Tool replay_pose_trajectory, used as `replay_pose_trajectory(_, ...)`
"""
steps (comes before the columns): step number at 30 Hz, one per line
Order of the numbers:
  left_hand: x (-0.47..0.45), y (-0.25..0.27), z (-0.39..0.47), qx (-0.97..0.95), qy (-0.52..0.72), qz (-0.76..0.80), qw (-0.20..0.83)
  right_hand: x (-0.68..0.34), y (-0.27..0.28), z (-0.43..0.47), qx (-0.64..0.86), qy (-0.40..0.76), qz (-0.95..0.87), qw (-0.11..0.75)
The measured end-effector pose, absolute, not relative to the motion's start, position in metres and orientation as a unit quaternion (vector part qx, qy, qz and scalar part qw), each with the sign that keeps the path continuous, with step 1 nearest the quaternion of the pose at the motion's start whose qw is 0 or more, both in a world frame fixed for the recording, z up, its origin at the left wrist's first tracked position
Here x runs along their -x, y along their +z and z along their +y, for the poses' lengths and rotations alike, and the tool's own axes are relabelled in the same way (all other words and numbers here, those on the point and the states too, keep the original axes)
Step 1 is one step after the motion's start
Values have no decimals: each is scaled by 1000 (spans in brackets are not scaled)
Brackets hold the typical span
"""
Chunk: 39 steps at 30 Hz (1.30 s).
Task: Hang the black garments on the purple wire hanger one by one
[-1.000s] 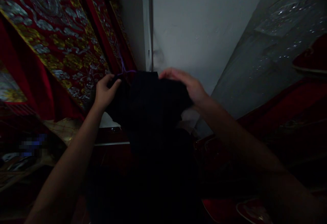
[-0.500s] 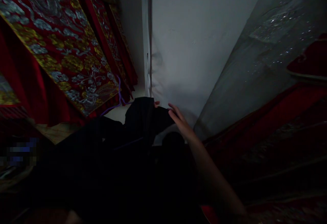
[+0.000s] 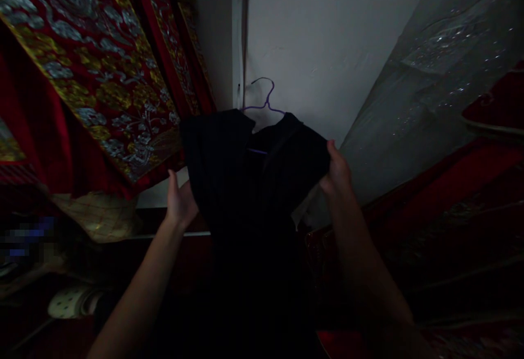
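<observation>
A black garment [image 3: 249, 184] hangs on a purple wire hanger [image 3: 264, 101] in front of me, its lower part lost in the dark. My left hand [image 3: 180, 203] grips the garment's left side just below the shoulder. My right hand [image 3: 338, 172] pinches the end of its right shoulder or sleeve. The hanger's hook sticks up above the collar, in front of the white wall.
Red hangings with gold and silver embroidery [image 3: 94, 70] slope along the left. A grey sequinned cloth [image 3: 434, 75] and red fabric [image 3: 462, 184] fill the right. A white wall [image 3: 319, 37] stands behind. A pale spotted object [image 3: 71, 301] lies at lower left.
The garment, low and bunched half a second ago, is now lifted and spread between both hands, with the hanger's hook showing. My left hand has come back into sight.
</observation>
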State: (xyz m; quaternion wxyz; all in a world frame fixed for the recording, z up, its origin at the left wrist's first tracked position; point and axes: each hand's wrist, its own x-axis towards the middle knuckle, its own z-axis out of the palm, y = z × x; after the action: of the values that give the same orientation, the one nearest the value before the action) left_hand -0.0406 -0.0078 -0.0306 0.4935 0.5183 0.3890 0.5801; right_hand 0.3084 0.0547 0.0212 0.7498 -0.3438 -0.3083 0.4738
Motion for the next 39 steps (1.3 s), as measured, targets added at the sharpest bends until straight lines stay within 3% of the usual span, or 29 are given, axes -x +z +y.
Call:
replay_pose_trajectory(5, 52, -43, -14, -405, 681, 413, 449, -277, 35, 72, 304, 496, -385, 716)
replay_pose_trajectory(9, 37, -67, -26, -317, 706, 449, 447, -276, 6, 53, 332, 520, -346, 707)
replay_pose_trajectory(16, 2, -82, -60, -186, 664, 510, 514, -273, -92, -2, 495, 276, -236, 789)
replay_pose_trajectory(19, -13, -76, -69, -163, 658, 512, 528, -259, -104, -5, 507, 366, -315, 713)
replay_pose_trajectory(22, -28, -68, -75, -143, 623, 518, 568, -236, -103, 2, 498, 476, -470, 552)
replay_pose_trajectory(27, -35, -59, -85, -160, 606, 466, 624, -184, -129, -5, 513, 513, -564, 395)
replay_pose_trajectory(33, 1, -81, -71, -145, 710, 505, 469, -174, -157, -19, 533, 548, -562, 315)
replay_pose_trajectory(39, 36, -135, -58, -226, 788, 551, 153, -186, -151, -26, 507, 556, -577, 317)
